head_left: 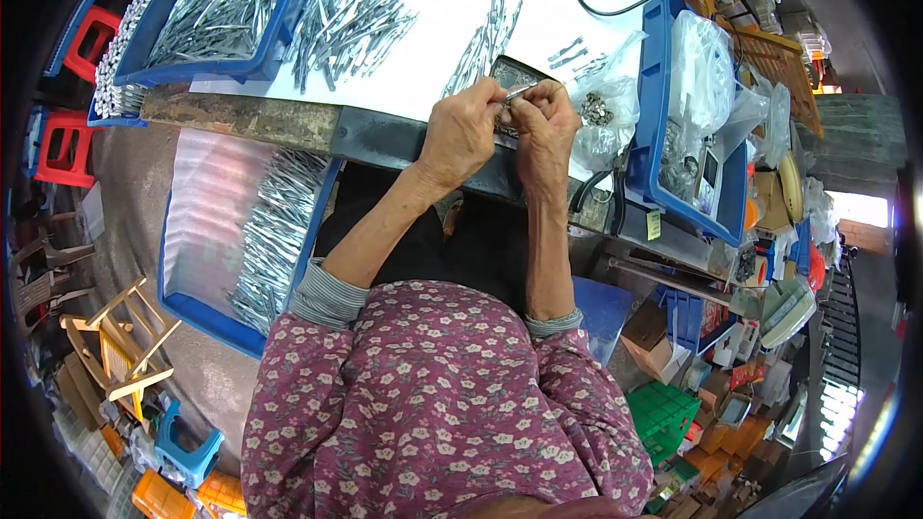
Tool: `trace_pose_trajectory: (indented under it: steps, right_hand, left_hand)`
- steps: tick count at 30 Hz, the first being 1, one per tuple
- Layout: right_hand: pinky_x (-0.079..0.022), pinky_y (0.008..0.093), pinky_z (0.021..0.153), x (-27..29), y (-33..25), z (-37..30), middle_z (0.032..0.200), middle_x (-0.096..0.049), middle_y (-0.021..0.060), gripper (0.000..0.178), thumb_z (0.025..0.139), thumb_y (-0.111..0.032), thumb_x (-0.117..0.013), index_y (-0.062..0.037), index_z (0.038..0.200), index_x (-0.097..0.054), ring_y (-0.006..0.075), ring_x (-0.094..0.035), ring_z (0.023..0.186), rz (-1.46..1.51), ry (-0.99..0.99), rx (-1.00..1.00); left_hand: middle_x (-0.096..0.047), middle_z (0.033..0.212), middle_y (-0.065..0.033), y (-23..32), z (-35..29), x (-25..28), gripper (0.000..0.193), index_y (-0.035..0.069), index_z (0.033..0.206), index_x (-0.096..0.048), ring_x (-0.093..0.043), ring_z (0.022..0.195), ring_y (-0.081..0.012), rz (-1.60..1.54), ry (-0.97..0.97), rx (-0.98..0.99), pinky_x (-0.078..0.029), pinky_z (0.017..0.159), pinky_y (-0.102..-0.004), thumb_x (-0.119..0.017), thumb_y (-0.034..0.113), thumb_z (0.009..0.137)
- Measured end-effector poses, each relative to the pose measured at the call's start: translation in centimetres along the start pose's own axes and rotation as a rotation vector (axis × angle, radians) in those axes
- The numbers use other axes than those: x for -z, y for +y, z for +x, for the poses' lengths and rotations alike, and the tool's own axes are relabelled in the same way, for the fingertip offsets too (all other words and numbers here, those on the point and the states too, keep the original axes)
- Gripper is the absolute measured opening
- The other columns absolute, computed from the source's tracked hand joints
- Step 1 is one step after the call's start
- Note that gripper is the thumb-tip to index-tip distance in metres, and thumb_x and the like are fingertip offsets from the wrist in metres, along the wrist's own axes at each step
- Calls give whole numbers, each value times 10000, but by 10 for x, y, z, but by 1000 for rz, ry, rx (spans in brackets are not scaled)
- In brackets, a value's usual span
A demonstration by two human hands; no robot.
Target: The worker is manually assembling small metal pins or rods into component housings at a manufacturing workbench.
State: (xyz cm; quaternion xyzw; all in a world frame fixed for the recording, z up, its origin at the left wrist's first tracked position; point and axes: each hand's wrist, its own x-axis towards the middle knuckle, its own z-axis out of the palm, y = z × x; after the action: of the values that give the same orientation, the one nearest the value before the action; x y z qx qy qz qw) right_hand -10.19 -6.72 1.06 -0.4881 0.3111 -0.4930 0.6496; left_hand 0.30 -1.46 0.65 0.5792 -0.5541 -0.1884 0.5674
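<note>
Above the near edge of the white-covered table, my left hand [460, 132] and my right hand [545, 127] meet with fingers pinched. A slender silvery metal piece [521, 90] shows between the fingertips of both hands; its ends are hidden by the fingers. Directly beneath lies a small dark tray [519, 69], partly covered by my hands, its contents too small to make out. A narrow pile of thin metal strips [488, 38] spreads beyond my left hand. Right of my right hand, a clear plastic bag [620, 101] holds small metal parts [597, 110].
At the left, a blue bin [264, 67] full of metal strips stands beside a loose heap [351, 34]. A blue crate [654, 86] with plastic bags borders the right side. Dark-handled pliers [617, 200] hang by the edge. Lower left, another blue bin [216, 327] holds strips.
</note>
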Motion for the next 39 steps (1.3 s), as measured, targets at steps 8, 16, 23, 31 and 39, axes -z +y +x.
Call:
trace_pose_trajectory:
  steps: [8, 16, 23, 31, 39]
  right_hand:
    - [-481, 252, 633, -8, -17, -7, 829, -550, 126, 250, 728, 44, -498, 46, 966, -421, 152, -551, 698, 80, -10, -69]
    - [-455, 295, 580, 41, -33, 4, 751, -579, 95, 102, 781, -12, -474, 4, 838, -557, 169, -566, 661, -869, 198, 261]
    - [-461, 327, 645, 91, -24, 22, 769, -612, 137, 157, 756, -105, -553, -6, 865, -610, 242, -595, 670, -1412, 163, 345]
    - [-445, 430, 604, 90, -17, 33, 741, -580, 204, 126, 736, -122, -544, 2, 756, -558, 370, -569, 681, -1676, 92, 348]
    - [-427, 464, 581, 94, -15, 31, 704, -542, 215, 155, 757, -138, -519, 15, 743, -500, 395, -538, 639, -1622, 43, 400]
  left_hand:
    - [-562, 649, -117, -4, 1, 2, 77, -22, 858, -519, -569, 585, -208, -257, 23, 137, -443, 520, -304, -472, 28, 824]
    - [-523, 667, -25, -4, -1, 21, 93, -39, 918, -502, -403, 501, -26, -803, -77, 528, -313, 411, -156, -457, 22, 864]
    - [-509, 698, -26, 2, -2, 21, 103, -38, 857, -539, -415, 511, -34, -716, -39, 534, -319, 411, -160, -571, 21, 778]
    - [-523, 627, -26, 2, -3, 19, 104, -46, 822, -551, -469, 556, -67, -497, -21, 441, -395, 496, -205, -514, 50, 802]
    - [-496, 540, -18, 7, -6, 24, 116, -19, 903, -522, -448, 502, -76, -388, -17, 398, -379, 493, -238, -463, 32, 816]
